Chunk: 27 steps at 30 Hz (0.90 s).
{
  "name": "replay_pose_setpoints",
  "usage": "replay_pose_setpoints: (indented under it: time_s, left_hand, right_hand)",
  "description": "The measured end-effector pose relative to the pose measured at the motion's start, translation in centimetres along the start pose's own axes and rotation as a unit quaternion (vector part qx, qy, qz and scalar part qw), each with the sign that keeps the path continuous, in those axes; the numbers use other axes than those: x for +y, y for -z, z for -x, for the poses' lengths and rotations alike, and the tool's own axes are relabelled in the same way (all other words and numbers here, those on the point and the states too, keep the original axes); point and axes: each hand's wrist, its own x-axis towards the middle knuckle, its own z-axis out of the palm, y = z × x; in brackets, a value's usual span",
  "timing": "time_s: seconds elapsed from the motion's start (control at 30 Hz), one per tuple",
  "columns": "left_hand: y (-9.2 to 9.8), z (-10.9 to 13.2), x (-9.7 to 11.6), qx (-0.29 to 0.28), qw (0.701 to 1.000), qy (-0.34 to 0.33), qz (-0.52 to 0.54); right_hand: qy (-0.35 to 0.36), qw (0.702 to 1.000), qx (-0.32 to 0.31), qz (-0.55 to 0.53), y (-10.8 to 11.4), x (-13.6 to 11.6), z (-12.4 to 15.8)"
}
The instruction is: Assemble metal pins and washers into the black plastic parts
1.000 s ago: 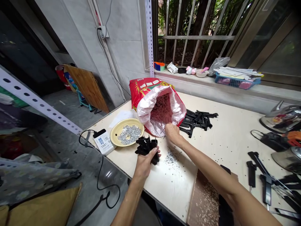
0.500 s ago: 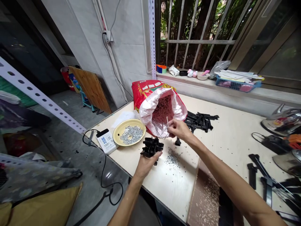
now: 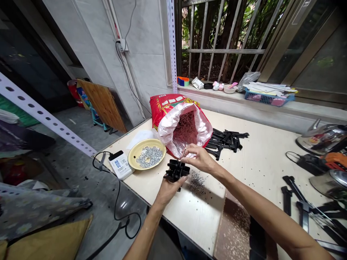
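My left hand [image 3: 168, 188] is wrapped round a cluster of black plastic parts [image 3: 175, 169] held over the table's front edge. My right hand [image 3: 197, 159] pinches a thin metal pin [image 3: 183, 153] just above that cluster. The pin stands nearly upright, its lower end at the black parts; whether it has entered a hole I cannot tell. Behind both hands, a red sack [image 3: 169, 103] lies on its side, its white mouth open on many thin reddish-brown rods [image 3: 185, 127]. Below my right hand, small silvery nuts or washers [image 3: 198, 182] are scattered on the table.
A yellow dish [image 3: 131, 159] of small silvery pieces and a white box [image 3: 120, 164] stand on the left. Black plastic parts [image 3: 229, 140] are piled beside the sack. On the right are a kettle [image 3: 322, 137] and more black pieces [image 3: 287, 200]. A brown board [image 3: 233, 234] lies in front.
My right hand has moved left and down from the sack's mouth, bringing the pin to the black parts. My left hand stays nearly in place. The view has shifted slightly.
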Motion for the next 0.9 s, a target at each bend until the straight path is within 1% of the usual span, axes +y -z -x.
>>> replay_pose_setpoints:
  time_s: [0.1, 0.13, 0.17, 0.2, 0.23, 0.27, 0.3, 0.33, 0.37, 0.47, 0.57, 0.63, 0.73, 0.8, 0.9]
  left_hand:
    - [0.0, -0.2, 0.0, 0.007, 0.999, 0.023, 0.04]
    - [0.0, -0.2, 0.0, 0.008, 0.998, 0.036, 0.058]
    - [0.0, -0.1, 0.0, 0.011, 0.996, 0.044, 0.077]
    - [0.1, -0.1, 0.1, 0.016, 0.994, 0.047, 0.094]
    - [0.1, -0.1, 0.2, 0.02, 0.993, 0.047, 0.11]
    - [0.2, 0.0, 0.3, 0.026, 0.991, 0.044, 0.121]
    - [0.2, 0.0, 0.4, 0.029, 0.99, 0.043, 0.128]
    - [0.2, 0.0, 0.4, 0.03, 0.99, 0.043, 0.129]
    - [0.2, 0.0, 0.4, 0.029, 0.99, 0.047, 0.127]
    - [0.1, -0.2, 0.2, 0.02, 0.99, 0.061, 0.127]
    - [0.1, -0.3, -0.1, 0.014, 0.984, 0.063, 0.165]
    - [0.1, -0.1, -0.2, 0.01, 0.979, 0.064, 0.191]
    - [0.4, 0.3, -0.1, 0.005, 0.978, 0.069, 0.196]
    - [0.7, 0.7, -0.1, 0.001, 0.983, 0.065, 0.172]
    - [1.1, 0.9, -0.5, 0.005, 0.991, 0.059, 0.124]
  right_hand:
    - [-0.006, 1.0, -0.021, 0.002, 0.6, 0.9, -0.3]
    - [-0.015, 0.999, -0.021, 0.033, 0.9, 1.6, -0.5]
    - [-0.027, 0.994, -0.025, 0.104, 1.1, 2.4, -0.7]
    - [-0.042, 0.978, -0.034, 0.203, 1.2, 3.3, -0.8]
    - [-0.057, 0.948, -0.049, 0.309, 1.2, 4.3, -1.0]
    - [-0.071, 0.911, -0.071, 0.4, 1.0, 5.2, -1.1]
    - [-0.08, 0.877, -0.096, 0.464, 0.8, 6.1, -1.2]
    - [-0.084, 0.854, -0.12, 0.5, 0.4, 6.8, -1.4]
    - [-0.081, 0.843, -0.139, 0.513, 0.0, 7.3, -1.5]
    - [-0.054, 0.826, -0.194, 0.527, -1.1, 7.8, -2.1]
    - [-0.038, 0.806, -0.242, 0.538, -1.7, 7.3, -2.5]
    - [-0.031, 0.798, -0.257, 0.543, -1.8, 6.9, -2.4]
    - [-0.018, 0.798, -0.263, 0.543, -1.6, 6.9, -2.3]
    - [-0.008, 0.806, -0.254, 0.535, -1.0, 7.0, -2.3]
    - [-0.003, 0.825, -0.206, 0.526, 0.4, 6.6, -2.6]
